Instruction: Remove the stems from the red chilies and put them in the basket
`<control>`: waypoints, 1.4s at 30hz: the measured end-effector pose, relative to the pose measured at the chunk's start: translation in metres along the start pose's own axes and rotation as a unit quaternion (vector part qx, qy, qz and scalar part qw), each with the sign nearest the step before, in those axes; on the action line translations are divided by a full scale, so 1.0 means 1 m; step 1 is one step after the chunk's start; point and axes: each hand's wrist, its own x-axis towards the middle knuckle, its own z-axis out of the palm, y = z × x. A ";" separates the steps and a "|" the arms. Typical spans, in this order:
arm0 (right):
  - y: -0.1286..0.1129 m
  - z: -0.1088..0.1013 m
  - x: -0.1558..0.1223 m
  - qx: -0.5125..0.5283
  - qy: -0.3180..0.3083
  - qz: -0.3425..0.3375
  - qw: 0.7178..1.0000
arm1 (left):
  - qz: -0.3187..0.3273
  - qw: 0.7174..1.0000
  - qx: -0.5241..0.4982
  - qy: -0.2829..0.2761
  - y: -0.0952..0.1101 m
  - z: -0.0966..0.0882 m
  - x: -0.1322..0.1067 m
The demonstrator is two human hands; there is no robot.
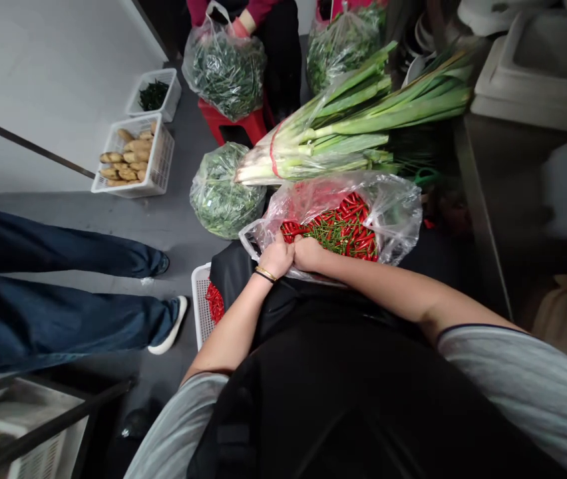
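Red chilies (pixel 358 214) lie in a clear bag (pixel 397 216); hands (pixel 277 257) meet, curled, grip hard to tell.

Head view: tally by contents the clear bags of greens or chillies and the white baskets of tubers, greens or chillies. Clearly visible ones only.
Clear bags of leafy greens: 3
Clear bag of red chillies: 1
White basket of tan tubers: 1
White basket of dark greens: 1
White basket of red chillies: 1
Total: 7

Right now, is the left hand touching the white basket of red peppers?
Apart: the head view shows the left hand at the pepper bag, with black cloth between it and the basket.
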 end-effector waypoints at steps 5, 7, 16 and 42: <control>0.053 -0.019 -0.026 0.012 0.083 0.000 0.996 | 0.012 1.000 0.006 0.008 -0.005 -0.005 -0.004; 0.088 -0.026 -0.034 0.084 0.104 -0.010 0.991 | 0.033 0.999 -0.027 0.024 -0.003 -0.006 -0.003; 0.174 -0.044 -0.074 0.184 0.116 0.015 0.976 | 0.045 0.874 -0.481 -0.059 0.026 -0.017 0.013; 0.072 -0.020 -0.142 0.209 0.079 -0.199 0.954 | 0.007 0.659 -0.690 -0.300 0.039 0.030 -0.016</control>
